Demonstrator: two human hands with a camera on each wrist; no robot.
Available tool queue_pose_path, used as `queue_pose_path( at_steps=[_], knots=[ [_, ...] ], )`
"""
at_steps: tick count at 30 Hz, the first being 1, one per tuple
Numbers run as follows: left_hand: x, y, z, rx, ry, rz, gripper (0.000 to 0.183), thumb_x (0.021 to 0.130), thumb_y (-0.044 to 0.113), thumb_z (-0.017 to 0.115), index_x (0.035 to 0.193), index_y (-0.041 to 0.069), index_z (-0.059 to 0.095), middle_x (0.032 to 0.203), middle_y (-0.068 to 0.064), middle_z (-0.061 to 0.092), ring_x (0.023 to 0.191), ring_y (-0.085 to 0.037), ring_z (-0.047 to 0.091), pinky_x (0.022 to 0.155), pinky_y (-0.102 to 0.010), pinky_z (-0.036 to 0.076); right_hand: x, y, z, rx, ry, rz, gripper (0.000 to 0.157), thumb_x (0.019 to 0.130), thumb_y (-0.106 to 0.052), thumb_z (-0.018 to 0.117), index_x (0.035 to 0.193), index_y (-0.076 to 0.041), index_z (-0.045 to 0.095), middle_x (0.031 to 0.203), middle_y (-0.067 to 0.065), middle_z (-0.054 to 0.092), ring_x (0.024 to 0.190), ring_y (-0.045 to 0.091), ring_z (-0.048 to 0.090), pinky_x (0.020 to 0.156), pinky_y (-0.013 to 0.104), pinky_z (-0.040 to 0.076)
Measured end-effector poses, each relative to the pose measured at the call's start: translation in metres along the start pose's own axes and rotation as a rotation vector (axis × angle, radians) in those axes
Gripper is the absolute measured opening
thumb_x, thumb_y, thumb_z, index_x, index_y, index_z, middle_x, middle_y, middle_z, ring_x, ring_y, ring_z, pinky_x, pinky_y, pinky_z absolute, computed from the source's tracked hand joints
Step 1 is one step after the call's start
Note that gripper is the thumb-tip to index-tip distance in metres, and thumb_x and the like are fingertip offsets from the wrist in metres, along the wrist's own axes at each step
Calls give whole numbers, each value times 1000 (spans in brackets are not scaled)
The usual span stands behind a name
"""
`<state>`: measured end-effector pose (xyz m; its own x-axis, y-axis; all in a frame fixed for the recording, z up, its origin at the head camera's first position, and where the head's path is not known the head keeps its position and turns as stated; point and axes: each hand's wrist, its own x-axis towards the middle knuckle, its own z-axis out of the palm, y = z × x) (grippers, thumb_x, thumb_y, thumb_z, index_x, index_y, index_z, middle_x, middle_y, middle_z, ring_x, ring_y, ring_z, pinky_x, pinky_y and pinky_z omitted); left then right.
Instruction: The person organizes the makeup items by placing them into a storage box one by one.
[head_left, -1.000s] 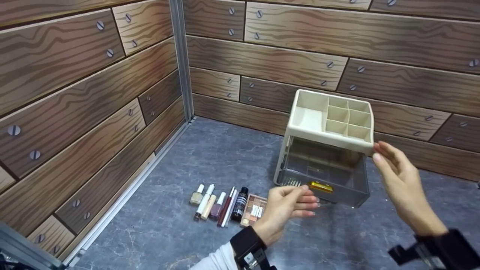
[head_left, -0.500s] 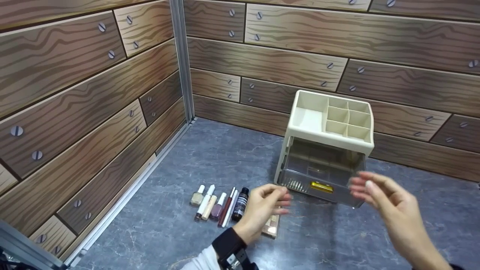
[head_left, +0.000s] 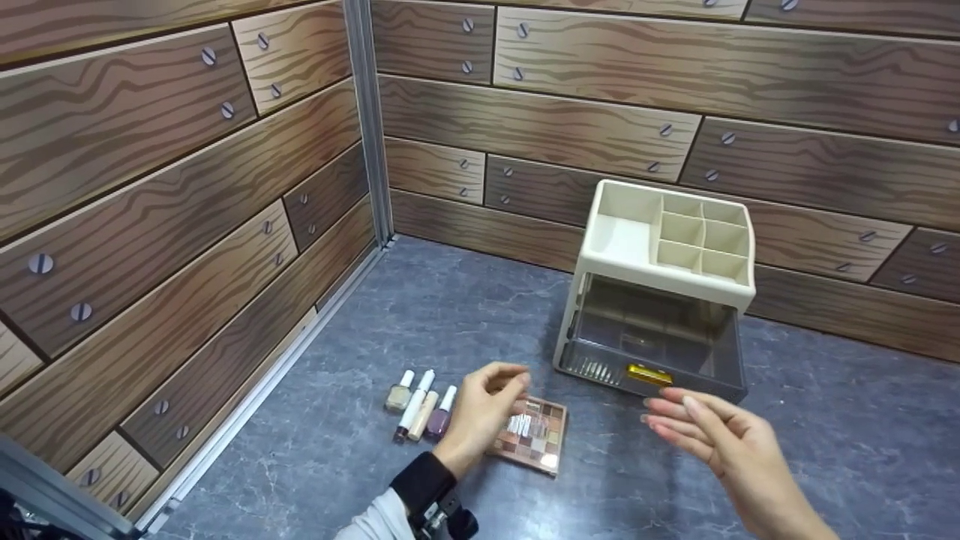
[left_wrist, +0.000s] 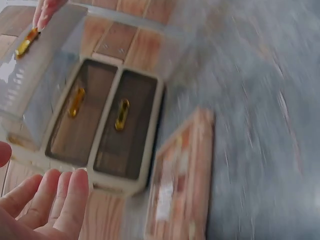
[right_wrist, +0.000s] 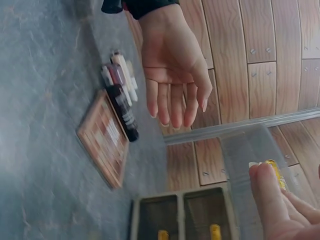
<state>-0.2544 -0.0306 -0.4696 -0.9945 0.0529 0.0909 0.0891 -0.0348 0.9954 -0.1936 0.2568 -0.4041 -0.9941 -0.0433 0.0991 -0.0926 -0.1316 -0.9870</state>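
In the head view my left hand hovers over the row of cosmetics, fingers loosely bent and holding nothing. It partly covers an eyeshadow palette and hides the black bottle, which shows in the right wrist view. Left of it lie a pale nail polish, a white tube, a beige tube and a purple nail polish. My right hand is in front of the pulled-out clear drawer, its extended fingertips close to the gold handle; contact is unclear.
The cream organizer has a compartmented top and two lower drawers, shut, with gold handles. Wood-patterned walls meet at a metal corner post. A grey marbled tabletop lies beneath everything.
My left hand has moved left from near the drawer handle to over the cosmetics. My right hand has come down from the organizer's right side to before the handle. The drawer stays out.
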Motion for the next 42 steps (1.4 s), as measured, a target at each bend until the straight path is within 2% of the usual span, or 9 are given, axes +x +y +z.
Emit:
queue_pose_path(
  at_steps=[6, 12, 22, 26, 32, 37, 42],
  knots=[
    [4, -10, -22, 171, 29, 33, 32, 99, 27, 70, 125, 7, 69, 115, -9, 73, 103, -22, 69, 92, -39, 60, 5, 5, 3, 23, -57, 108, 36, 112, -15, 48, 136, 12, 54, 123, 24, 73, 111, 32, 74, 95, 37, 60],
    [5, -18, -48, 283, 55, 30, 36, 100, 30, 70, 128, 8, 68, 120, -9, 73, 107, -22, 69, 97, -41, 58, 10, 4, 13, 45, -18, 187, 48, 112, -22, 51, 142, 15, 45, 124, 23, 73, 113, 32, 73, 98, 36, 58],
    [11, -26, -103, 436, 131, 54, 38, 97, 23, 73, 129, 3, 68, 118, -14, 74, 106, -27, 71, 94, -43, 60, 17, 3, 25, 102, 45, 225, 48, 113, -24, 50, 144, 11, 42, 122, 23, 73, 111, 30, 74, 98, 35, 58],
    [17, -28, -127, 537, 188, 65, 37, 96, 21, 74, 127, 2, 69, 118, -16, 74, 108, -31, 70, 98, -48, 57, 21, 5, 29, 126, 79, 216, 46, 112, -26, 51, 140, 11, 48, 116, 21, 76, 106, 28, 76, 96, 33, 60],
    [21, -29, -155, 698, 216, 23, 40, 92, 17, 76, 128, 1, 69, 121, -18, 73, 109, -35, 70, 98, -53, 56, 22, 7, 36, 191, 129, 189, 33, 112, -25, 51, 118, 3, 67, 105, 17, 78, 97, 25, 78, 90, 31, 62],
    [22, -32, -167, 815, 186, -11, 38, 88, 15, 76, 123, 0, 71, 109, -15, 75, 98, -30, 70, 91, -52, 57, 21, 7, 39, 254, 126, 185, 31, 112, -26, 52, 110, -1, 71, 101, 13, 79, 95, 22, 78, 89, 29, 62],
    [23, -35, -172, 873, 152, -58, 38, 85, 20, 78, 118, 0, 73, 102, -12, 75, 92, -29, 70, 87, -51, 58, 21, 9, 41, 282, 145, 179, 29, 111, -24, 53, 106, -3, 73, 98, 11, 79, 94, 21, 78, 89, 27, 61]
  ],
)
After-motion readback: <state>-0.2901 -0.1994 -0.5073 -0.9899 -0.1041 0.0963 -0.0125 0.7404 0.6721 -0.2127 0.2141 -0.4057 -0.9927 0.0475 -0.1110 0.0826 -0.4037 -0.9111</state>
